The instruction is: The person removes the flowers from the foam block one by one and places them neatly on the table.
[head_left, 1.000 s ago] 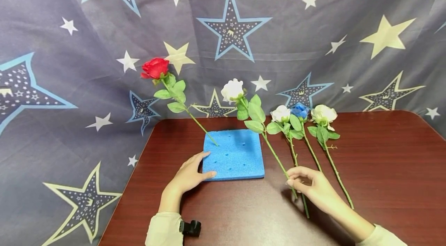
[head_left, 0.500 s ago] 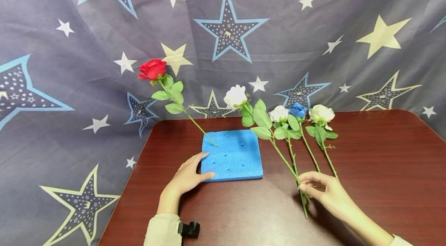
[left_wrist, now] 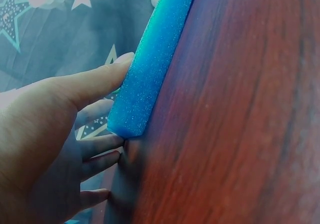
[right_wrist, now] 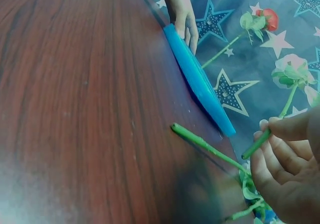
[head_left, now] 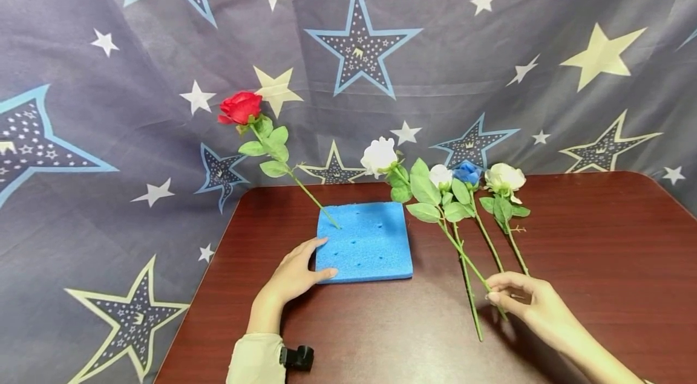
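Note:
Between thumb and fingertips my right hand [head_left: 536, 308] pinches the lower stem of an artificial white rose [head_left: 379, 157]. This rose leans to the left, and its stem crosses over those lying on the table. In the right wrist view the cut stem end [right_wrist: 255, 146] pokes out below the pinch. My left hand [head_left: 294, 272] rests at the left side of a blue foam block [head_left: 376, 251], thumb and forefinger extended onto its edge. Small holes dot the block's top. A red rose [head_left: 239, 107] stands tilted leftward, its stem stuck in the block near the back left.
On the table [head_left: 610, 251] to the right lie a smaller white rose [head_left: 441, 176], a blue rose [head_left: 467, 172] and a cream rose [head_left: 504, 178], heads toward the back. A star-patterned cloth [head_left: 435, 69] hangs behind the table. A black strap mount [head_left: 297, 358] sits on my left wrist.
My right hand has moved right and slightly toward me, carrying the white rose, whose head has lowered and shifted right. My left hand, the foam block and the red rose stay put.

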A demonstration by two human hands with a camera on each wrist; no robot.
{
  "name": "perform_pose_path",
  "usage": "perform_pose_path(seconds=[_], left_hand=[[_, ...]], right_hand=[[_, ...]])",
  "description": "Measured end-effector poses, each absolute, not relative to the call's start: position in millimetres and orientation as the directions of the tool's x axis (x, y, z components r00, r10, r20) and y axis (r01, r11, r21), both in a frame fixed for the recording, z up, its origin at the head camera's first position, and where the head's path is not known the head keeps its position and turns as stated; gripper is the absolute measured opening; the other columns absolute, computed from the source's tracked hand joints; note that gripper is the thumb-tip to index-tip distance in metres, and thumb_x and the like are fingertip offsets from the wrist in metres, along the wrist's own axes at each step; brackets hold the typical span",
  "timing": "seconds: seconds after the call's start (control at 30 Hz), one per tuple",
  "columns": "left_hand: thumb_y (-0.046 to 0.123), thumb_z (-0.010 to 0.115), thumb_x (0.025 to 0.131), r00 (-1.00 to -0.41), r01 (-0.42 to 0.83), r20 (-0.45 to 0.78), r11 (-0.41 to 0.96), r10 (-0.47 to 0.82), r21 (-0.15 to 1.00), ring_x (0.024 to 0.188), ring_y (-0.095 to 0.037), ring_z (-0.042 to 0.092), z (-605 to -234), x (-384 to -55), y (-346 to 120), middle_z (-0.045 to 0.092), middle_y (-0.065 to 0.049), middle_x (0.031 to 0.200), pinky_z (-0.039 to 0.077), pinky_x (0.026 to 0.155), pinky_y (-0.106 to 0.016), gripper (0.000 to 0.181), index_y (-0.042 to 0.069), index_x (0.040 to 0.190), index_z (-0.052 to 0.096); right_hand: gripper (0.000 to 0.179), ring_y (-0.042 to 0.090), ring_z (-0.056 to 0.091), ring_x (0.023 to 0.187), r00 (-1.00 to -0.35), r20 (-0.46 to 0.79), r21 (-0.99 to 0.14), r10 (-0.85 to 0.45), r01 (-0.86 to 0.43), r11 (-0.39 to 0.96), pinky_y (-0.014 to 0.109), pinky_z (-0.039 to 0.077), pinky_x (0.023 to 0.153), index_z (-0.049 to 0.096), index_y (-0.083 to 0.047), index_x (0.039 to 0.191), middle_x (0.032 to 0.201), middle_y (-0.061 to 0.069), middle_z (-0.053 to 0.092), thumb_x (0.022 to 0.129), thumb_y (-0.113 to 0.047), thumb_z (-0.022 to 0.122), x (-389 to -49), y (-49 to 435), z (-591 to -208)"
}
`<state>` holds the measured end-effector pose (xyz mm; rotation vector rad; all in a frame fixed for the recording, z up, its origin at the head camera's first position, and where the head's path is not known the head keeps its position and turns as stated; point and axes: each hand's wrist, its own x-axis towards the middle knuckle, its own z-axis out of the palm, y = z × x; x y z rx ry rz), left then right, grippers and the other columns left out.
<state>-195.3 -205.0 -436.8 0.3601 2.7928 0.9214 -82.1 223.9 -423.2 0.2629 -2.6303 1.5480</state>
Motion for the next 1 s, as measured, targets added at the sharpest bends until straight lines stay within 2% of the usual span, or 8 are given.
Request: perform_pose_path(seconds=[0.23, 0.37, 0.5, 0.83, 1.0], left_hand=[[0.049, 0.074, 0.086, -0.954, 0.171, -0.092, 0.771, 0.285, 0.614, 0.144, -0.035, 0.030, -435.8, -194.8, -204.2, 0.038, -0.008, 0.155, 0.027, 0.112, -0.059, 0.077, 0.021, 0.151, 0.044], [0.049, 0.074, 0.086, -0.954, 0.171, -0.093, 0.769, 0.286, 0.616, 0.144, -0.035, 0.029, -436.4, -195.3, -204.4, 0.038, -0.008, 0.155, 0.026, 0.112, -0.060, 0.077, 0.021, 0.151, 0.043], [0.049, 0.073, 0.087, -0.954, 0.162, -0.103, 0.771, 0.282, 0.616, 0.145, -0.035, 0.027, -437.2, -195.5, -204.8, 0.036, -0.007, 0.157, 0.026, 0.112, -0.060, 0.077, 0.023, 0.152, 0.042], [0.050, 0.073, 0.087, -0.952, 0.157, -0.112, 0.767, 0.286, 0.622, 0.145, -0.035, 0.026, -436.8, -195.3, -205.0, 0.034, -0.006, 0.158, 0.024, 0.112, -0.062, 0.078, 0.024, 0.153, 0.041], [0.051, 0.072, 0.087, -0.950, 0.161, -0.113, 0.767, 0.291, 0.621, 0.145, -0.035, 0.026, -436.1, -195.4, -204.8, 0.034, -0.007, 0.158, 0.024, 0.112, -0.062, 0.078, 0.023, 0.153, 0.040]], right_hand=[[0.014, 0.009, 0.065, 0.069, -0.978, 0.181, -0.869, -0.101, -0.207, 0.449, 0.024, 0.051, 0.060, 0.069, 0.002, 0.104, 0.081, -0.001, 0.071, 0.090, 0.001, 0.069, -75.9, 239.1, -426.8], [0.014, 0.010, 0.063, 0.065, -0.981, 0.175, -0.863, -0.083, -0.193, 0.466, 0.025, 0.049, 0.055, 0.068, 0.001, 0.104, 0.076, 0.001, 0.070, 0.090, 0.000, 0.069, -72.6, 249.7, -426.6], [0.014, 0.009, 0.064, 0.067, -0.989, 0.134, -0.860, -0.056, -0.144, 0.489, 0.027, 0.049, 0.053, 0.068, 0.001, 0.105, 0.079, 0.001, 0.071, 0.092, -0.002, 0.069, -70.1, 260.1, -426.4], [0.017, 0.006, 0.067, 0.074, -0.996, 0.083, -0.832, 0.016, -0.060, 0.552, 0.019, 0.051, 0.062, 0.069, 0.002, 0.106, 0.085, 0.000, 0.073, 0.091, -0.006, 0.071, -63.1, 280.1, -426.9], [0.017, 0.004, 0.066, 0.075, -0.998, 0.058, -0.812, 0.031, -0.029, 0.582, 0.018, 0.050, 0.061, 0.069, 0.001, 0.107, 0.083, 0.000, 0.072, 0.092, -0.009, 0.070, -56.8, 292.8, -427.1]])
